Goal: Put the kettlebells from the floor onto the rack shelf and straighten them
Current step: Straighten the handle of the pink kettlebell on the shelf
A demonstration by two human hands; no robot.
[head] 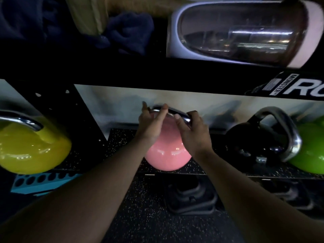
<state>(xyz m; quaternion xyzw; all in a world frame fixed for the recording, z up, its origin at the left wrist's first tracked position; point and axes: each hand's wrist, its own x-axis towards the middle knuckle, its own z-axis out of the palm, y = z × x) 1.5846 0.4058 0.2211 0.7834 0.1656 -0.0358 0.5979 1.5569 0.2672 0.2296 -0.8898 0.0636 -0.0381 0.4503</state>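
Pink kettlebell (168, 148) sits at the near edge of the rack shelf (122, 137), between a yellow and a black one, right hand (191, 132) wrapped on its handle, left hand (150, 123) loosely open; it may tip off forward.

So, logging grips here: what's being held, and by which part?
The pink kettlebell, by its steel handle: right hand wrapped around it, left hand only loosely on.
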